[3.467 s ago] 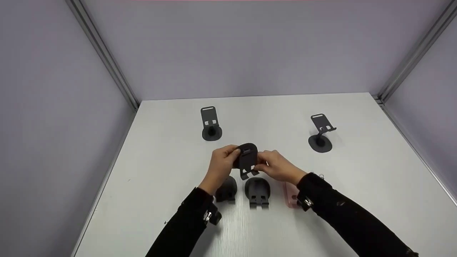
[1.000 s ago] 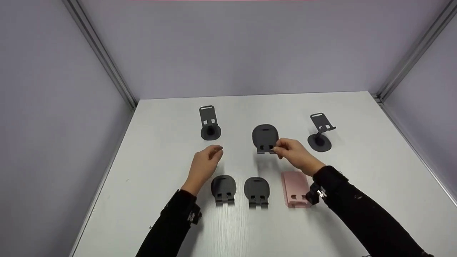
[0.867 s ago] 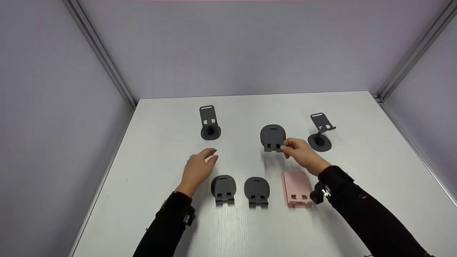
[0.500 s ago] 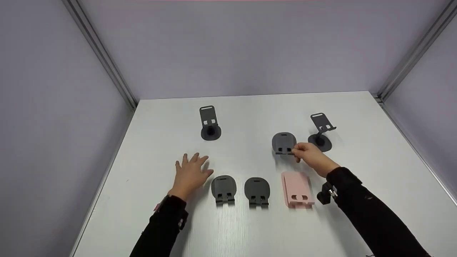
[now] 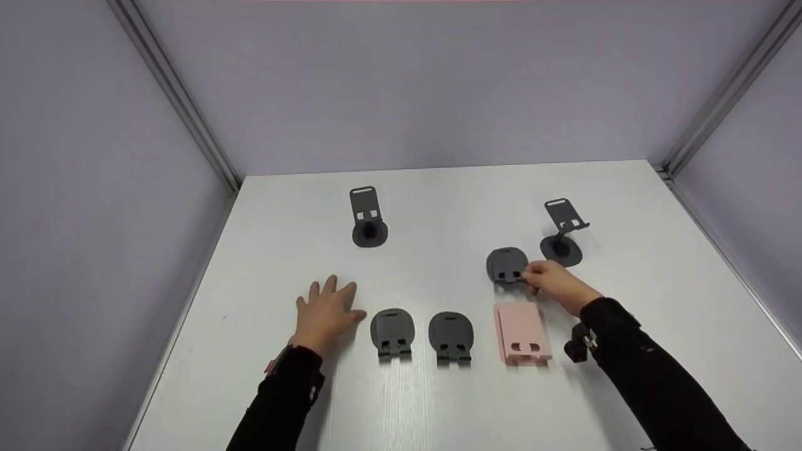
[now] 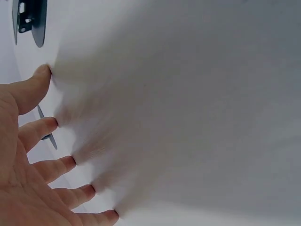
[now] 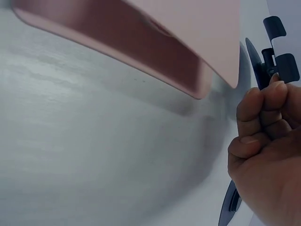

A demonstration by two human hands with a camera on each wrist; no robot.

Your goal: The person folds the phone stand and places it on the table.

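My right hand point(image 5: 551, 283) pinches the lower edge of a folded dark grey phone stand point(image 5: 506, 264), low over the white table point(image 5: 438, 207), just above the pink stand point(image 5: 521, 332). In the right wrist view the curled fingers point(image 7: 261, 122) hold the dark stand's hooks point(image 7: 277, 52), with the pink stand point(image 7: 155, 37) close by. My left hand point(image 5: 324, 308) lies flat on the table with fingers spread, left of a folded grey stand point(image 5: 392, 332). The left wrist view shows its fingertips point(image 6: 66, 162) pressed on the table top.
Another folded grey stand point(image 5: 451, 335) lies in the front row. Two unfolded dark stands stand upright farther back, one at the left point(image 5: 368, 216) and one at the right point(image 5: 564, 233). Grey walls with metal corner rails point(image 5: 182, 100) enclose the table.
My right hand carried the folded dark stand from the table's middle rightwards and down toward the pink stand. My left hand let go, moved left and flattened on the table.
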